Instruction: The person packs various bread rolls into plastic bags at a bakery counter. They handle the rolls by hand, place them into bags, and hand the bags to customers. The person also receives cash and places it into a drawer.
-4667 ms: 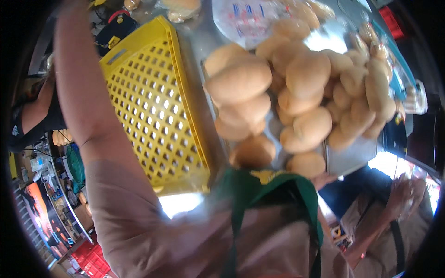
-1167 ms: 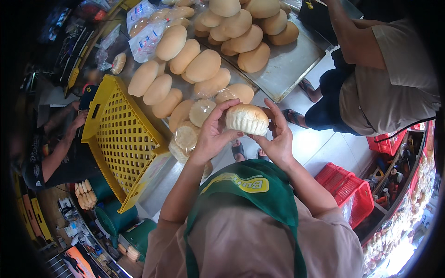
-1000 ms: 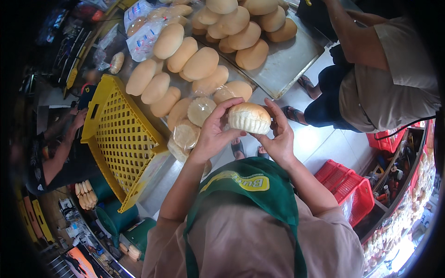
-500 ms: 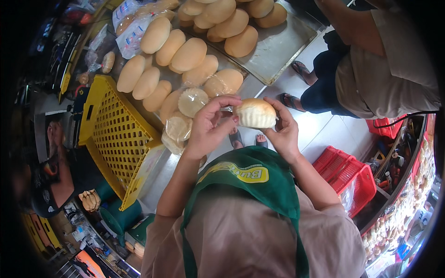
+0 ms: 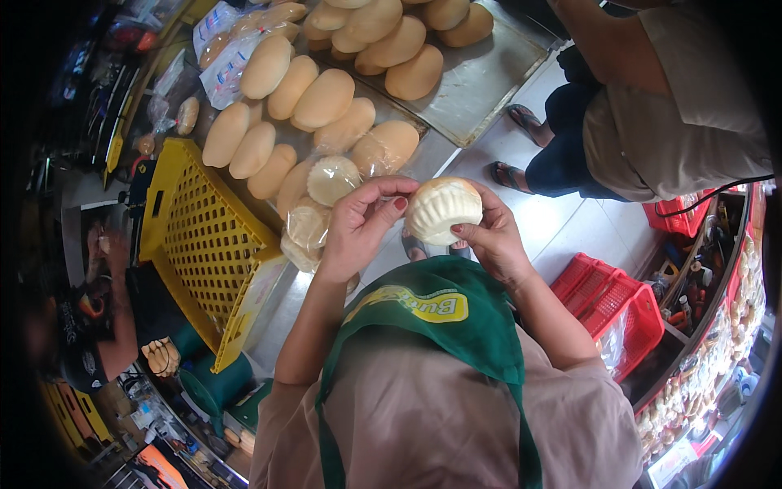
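Two bare hands hold one round, pale bun in clear plastic wrap (image 5: 442, 210) above the near edge of the steel worktop (image 5: 432, 159), in front of the person's chest. Left hand (image 5: 358, 224): fingers curled, closed on the bun's left side, thumb on top. Right hand (image 5: 491, 240): closed on the bun's right and lower side, fingertips touching the wrap. Green apron with a yellow patch (image 5: 436, 314) over a beige shirt, directly below the hands. On the worktop, just left of the left hand: several wrapped round buns (image 5: 330, 179), stacked and touching one another. Beyond them, toward the far edge: rows of oval golden-brown bread loaves (image 5: 322, 98), close-packed and touching. Far right corner: shallow metal baking tray (image 5: 489, 77), more loaves at its far end, near part bare. Far left corner: clear plastic bags with blue and red print (image 5: 220, 57). Left edge: yellow perforated plastic crate (image 5: 204, 244), tilted. On the tiled floor to the right: red plastic baskets (image 5: 615, 306), and a second person in a beige shirt and dark trousers (image 5: 652, 122) wearing sandals, standing beside the tray. A third person in dark clothing (image 5: 90, 318) at lower left, partly hidden.
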`<action>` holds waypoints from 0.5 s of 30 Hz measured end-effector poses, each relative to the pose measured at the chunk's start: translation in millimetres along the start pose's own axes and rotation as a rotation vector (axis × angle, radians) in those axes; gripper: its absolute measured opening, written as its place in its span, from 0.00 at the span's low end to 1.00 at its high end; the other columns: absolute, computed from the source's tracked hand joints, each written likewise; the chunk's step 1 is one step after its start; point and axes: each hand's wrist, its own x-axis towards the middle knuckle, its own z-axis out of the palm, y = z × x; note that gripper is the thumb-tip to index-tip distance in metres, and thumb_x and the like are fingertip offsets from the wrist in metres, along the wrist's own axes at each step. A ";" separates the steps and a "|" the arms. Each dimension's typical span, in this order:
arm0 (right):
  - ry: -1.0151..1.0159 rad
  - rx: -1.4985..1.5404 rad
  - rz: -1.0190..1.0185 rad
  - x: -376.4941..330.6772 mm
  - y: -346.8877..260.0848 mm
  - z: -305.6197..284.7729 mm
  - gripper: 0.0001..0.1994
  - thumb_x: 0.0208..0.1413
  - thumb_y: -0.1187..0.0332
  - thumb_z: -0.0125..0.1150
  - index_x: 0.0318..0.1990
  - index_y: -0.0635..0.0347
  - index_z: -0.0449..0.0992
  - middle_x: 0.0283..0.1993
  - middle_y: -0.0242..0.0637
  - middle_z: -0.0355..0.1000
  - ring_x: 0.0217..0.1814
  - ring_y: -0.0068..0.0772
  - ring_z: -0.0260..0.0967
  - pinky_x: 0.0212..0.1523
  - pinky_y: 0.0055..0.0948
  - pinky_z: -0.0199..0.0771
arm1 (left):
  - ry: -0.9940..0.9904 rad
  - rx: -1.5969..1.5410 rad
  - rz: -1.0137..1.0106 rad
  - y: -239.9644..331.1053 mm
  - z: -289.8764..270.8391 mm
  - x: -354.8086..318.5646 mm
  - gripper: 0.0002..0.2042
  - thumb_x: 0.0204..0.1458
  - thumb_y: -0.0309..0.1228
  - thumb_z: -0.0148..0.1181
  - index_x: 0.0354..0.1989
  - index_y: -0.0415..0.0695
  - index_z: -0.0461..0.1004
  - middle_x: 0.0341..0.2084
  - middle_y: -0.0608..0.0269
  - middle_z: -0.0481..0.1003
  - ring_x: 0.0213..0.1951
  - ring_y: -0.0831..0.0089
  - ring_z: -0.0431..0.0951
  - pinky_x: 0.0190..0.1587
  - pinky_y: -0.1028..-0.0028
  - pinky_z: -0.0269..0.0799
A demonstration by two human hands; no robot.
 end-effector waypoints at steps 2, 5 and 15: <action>0.031 -0.090 0.005 -0.3 -1.2 1.7 0.32 0.48 0.81 0.67 0.64 0.66 0.63 0.57 0.39 0.71 0.59 0.32 0.70 0.60 0.33 0.71 | -0.014 -0.047 -0.060 -2.8 1.5 -0.4 0.14 0.60 0.22 0.56 0.54 0.35 0.71 0.47 0.59 0.75 0.50 0.73 0.74 0.56 0.72 0.68; 0.031 -0.217 -0.068 -1.4 -1.5 4.3 0.33 0.49 0.81 0.67 0.64 0.66 0.63 0.58 0.40 0.71 0.59 0.32 0.70 0.60 0.32 0.71 | -0.051 -0.037 -0.002 -7.5 4.7 -0.4 0.16 0.60 0.24 0.56 0.56 0.35 0.69 0.47 0.61 0.75 0.49 0.74 0.74 0.54 0.73 0.69; -0.025 0.177 0.122 -3.4 -4.2 0.6 0.31 0.55 0.76 0.62 0.67 0.58 0.60 0.58 0.41 0.70 0.53 0.39 0.75 0.41 0.36 0.83 | 0.008 -0.189 -0.105 -5.1 -2.2 2.6 0.12 0.64 0.28 0.51 0.51 0.34 0.73 0.41 0.60 0.76 0.39 0.76 0.76 0.42 0.75 0.74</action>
